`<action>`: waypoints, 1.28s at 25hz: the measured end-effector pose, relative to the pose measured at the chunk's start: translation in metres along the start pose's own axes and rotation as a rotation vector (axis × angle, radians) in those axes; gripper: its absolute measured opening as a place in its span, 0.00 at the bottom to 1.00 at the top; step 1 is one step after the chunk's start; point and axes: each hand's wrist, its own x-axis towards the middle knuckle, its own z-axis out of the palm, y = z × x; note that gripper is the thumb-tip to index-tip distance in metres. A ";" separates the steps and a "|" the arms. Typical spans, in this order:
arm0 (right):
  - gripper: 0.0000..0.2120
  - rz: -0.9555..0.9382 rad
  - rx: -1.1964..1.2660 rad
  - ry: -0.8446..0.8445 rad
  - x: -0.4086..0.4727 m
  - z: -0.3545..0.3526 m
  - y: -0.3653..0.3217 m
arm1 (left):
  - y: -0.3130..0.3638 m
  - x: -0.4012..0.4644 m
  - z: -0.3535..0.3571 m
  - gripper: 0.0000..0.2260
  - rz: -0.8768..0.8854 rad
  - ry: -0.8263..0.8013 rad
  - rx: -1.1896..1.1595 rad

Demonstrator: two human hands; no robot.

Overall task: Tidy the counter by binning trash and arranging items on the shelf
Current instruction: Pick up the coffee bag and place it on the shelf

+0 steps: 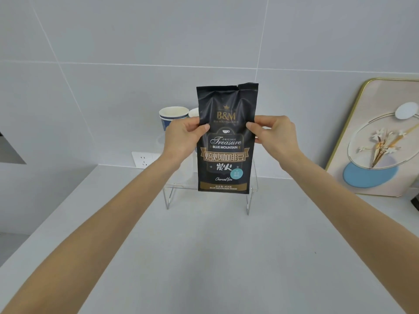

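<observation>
A black coffee bean bag with gold lettering stands upright on the lower step of a clear acrylic shelf at the back of the white counter. My left hand grips the bag's left edge and my right hand grips its right edge, both at mid height. The bag's top is torn open and creased. Behind the bag, on the shelf's upper step, stand paper cups with blue bands, partly hidden by the bag and my left hand.
A framed picture with a gold rim leans against the tiled wall at the right. A white wall socket sits left of the shelf. A dark object shows at the far right edge. The counter stretches toward me.
</observation>
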 end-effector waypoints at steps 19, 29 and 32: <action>0.12 0.162 -0.018 0.119 0.120 0.026 0.066 | -0.039 0.128 0.071 0.10 -0.016 -0.021 0.100; 0.12 0.183 -0.024 0.111 0.123 0.032 0.087 | -0.053 0.125 0.081 0.12 -0.012 -0.029 0.184; 0.12 0.179 -0.026 0.103 0.121 0.030 0.088 | -0.052 0.122 0.081 0.13 0.002 -0.065 0.206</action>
